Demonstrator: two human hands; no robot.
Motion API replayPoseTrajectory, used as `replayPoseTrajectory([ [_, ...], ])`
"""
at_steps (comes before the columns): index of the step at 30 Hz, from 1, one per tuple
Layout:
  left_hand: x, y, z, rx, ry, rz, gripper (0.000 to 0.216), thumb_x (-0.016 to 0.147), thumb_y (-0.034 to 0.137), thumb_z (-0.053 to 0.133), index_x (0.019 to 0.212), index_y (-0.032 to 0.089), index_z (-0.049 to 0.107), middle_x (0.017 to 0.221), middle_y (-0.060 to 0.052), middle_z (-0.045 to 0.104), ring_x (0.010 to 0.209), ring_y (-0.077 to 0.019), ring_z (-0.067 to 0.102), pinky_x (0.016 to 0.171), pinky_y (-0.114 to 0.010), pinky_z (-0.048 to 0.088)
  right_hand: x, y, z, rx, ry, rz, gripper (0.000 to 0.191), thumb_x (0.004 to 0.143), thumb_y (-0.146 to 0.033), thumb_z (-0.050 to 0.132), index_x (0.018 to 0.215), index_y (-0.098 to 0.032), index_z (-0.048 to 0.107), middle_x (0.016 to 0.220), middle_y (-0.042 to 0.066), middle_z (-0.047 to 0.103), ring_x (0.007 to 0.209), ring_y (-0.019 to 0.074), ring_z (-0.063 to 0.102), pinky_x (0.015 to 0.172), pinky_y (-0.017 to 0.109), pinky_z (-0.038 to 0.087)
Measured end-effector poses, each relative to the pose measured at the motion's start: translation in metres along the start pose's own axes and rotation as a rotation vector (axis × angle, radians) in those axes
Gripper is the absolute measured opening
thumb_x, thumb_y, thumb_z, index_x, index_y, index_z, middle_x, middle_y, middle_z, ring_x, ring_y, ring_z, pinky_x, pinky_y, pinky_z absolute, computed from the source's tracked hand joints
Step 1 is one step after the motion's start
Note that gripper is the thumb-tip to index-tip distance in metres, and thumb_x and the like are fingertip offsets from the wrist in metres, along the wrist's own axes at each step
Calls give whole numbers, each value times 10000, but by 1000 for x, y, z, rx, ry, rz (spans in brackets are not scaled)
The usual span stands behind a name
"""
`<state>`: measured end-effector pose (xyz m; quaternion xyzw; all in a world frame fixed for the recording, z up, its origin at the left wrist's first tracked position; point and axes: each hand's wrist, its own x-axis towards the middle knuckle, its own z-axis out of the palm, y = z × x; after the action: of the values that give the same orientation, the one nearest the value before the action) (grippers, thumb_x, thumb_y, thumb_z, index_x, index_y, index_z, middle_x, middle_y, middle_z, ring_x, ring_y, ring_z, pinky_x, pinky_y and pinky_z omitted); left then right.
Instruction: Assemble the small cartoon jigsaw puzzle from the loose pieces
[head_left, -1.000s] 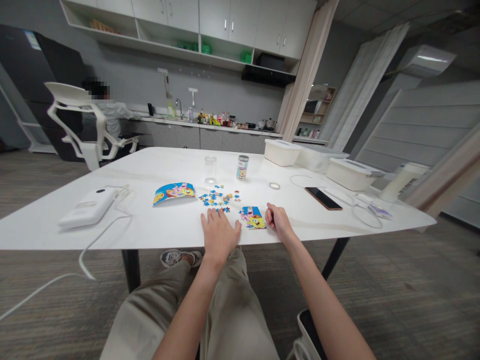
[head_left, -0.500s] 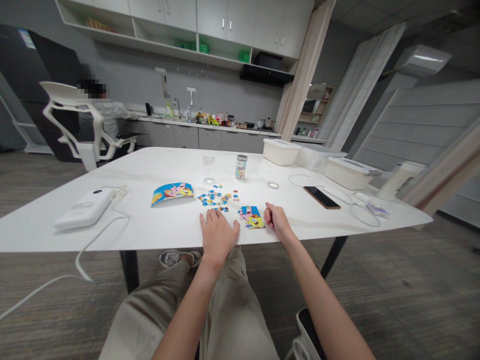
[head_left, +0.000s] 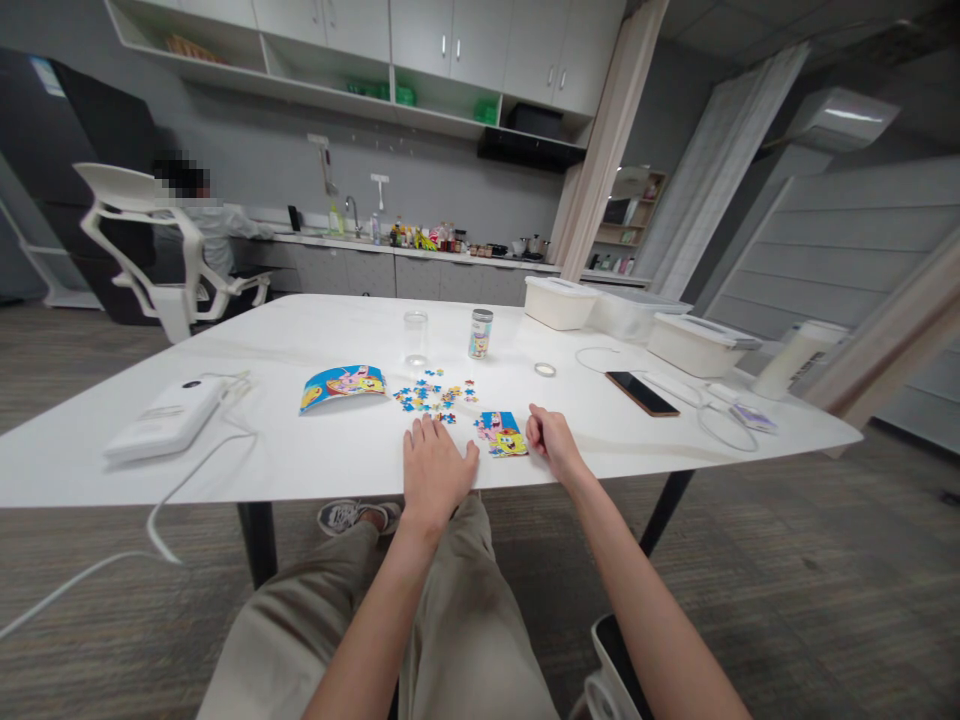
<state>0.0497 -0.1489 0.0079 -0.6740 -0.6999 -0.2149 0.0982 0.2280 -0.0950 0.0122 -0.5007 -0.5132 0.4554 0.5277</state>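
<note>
Both forearms are being stretched forward over the lap to the near edge of the table. The left hand is being laid flat, palm down, fingers spread and empty, just left of the puzzle. The right hand is being held loosely curled beside the puzzle's right edge; whether anything is pinched cannot be told. Loose pieces are being left scattered just beyond the left fingertips, with a picture card further left and a jar behind.
</note>
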Motion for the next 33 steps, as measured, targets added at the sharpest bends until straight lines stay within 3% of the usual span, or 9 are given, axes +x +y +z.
replayPoseTrajectory([
  [4, 0, 0, 0, 4, -33, -7, 637, 898, 409, 411, 1325, -54, 502, 1427, -253, 476, 1326, -347, 424, 1106, -454, 317, -1, 0, 0, 6, -3, 0, 529, 801, -426, 494, 332, -199, 407, 334, -15, 391, 298, 60, 294, 381, 251, 196],
  [10, 0, 0, -3, -11, -9, -1, 597, 898, 400, 412, 1268, -49, 546, 1273, -246, 575, 1206, -332, 503, 1061, -445, 355, -1, -1, 0, 3, -8, 3, 526, 800, -434, 489, 336, -200, 407, 344, -13, 393, 305, 61, 292, 380, 252, 188],
  [17, 0, -1, -3, -25, 12, -2, 558, 890, 404, 434, 1237, -12, 573, 1235, -236, 578, 1176, -325, 514, 1049, -444, 361, -2, 2, -1, -31, -2, 2, 525, 800, -456, 484, 350, -200, 394, 355, -14, 393, 316, 60, 293, 387, 245, 196],
  [19, 0, -1, -2, -32, 7, -8, 554, 891, 409, 432, 1228, -6, 580, 1243, -236, 578, 1193, -329, 507, 1057, -450, 352, 1, 0, -3, -50, -50, 32, 530, 806, -473, 476, 360, -199, 390, 364, -15, 392, 319, 60, 285, 384, 241, 181],
  [23, 0, 0, 1, -35, -5, -12, 586, 889, 415, 436, 1268, -13, 560, 1330, -246, 546, 1272, -343, 458, 1084, -464, 326, 25, -16, 4, -259, -306, 124, 553, 865, -538, 408, 457, -181, 517, 422, 3, 462, 358, 82, 345, 395, 233, 215],
  [25, 0, 0, 2, -39, -11, -14, 613, 888, 419, 437, 1299, -25, 537, 1371, -251, 521, 1298, -347, 440, 1097, -467, 315, 46, -27, 17, -482, -371, -42, 473, 878, -490, 462, 581, -164, 632, 532, 24, 566, 432, 99, 435, 455, 237, 315],
  [28, -1, 1, 3, -43, -25, -23, 648, 890, 422, 432, 1332, -46, 504, 1402, -261, 494, 1318, -349, 428, 1110, -468, 305, 80, -36, 43, -785, -459, -486, 162, 805, -296, 638, 782, -167, 733, 796, 53, 660, 661, 133, 559, 664, 257, 435],
  [30, -1, 1, 3, -37, -37, -33, 659, 892, 426, 424, 1349, -44, 492, 1420, -255, 482, 1333, -347, 419, 1117, -464, 302, 98, -34, 57, -895, -556, -599, 132, 774, -246, 686, 860, -171, 753, 856, 61, 653, 725, 150, 583, 738, 277, 458],
  [33, -1, 1, 3, -25, -68, -41, 668, 899, 431, 408, 1373, -35, 475, 1462, -246, 439, 1367, -349, 388, 1133, -469, 288, 118, -18, 66, -880, -611, -631, 217, 769, -280, 716, 955, -177, 754, 918, 67, 652, 772, 163, 605, 772, 291, 481],
])
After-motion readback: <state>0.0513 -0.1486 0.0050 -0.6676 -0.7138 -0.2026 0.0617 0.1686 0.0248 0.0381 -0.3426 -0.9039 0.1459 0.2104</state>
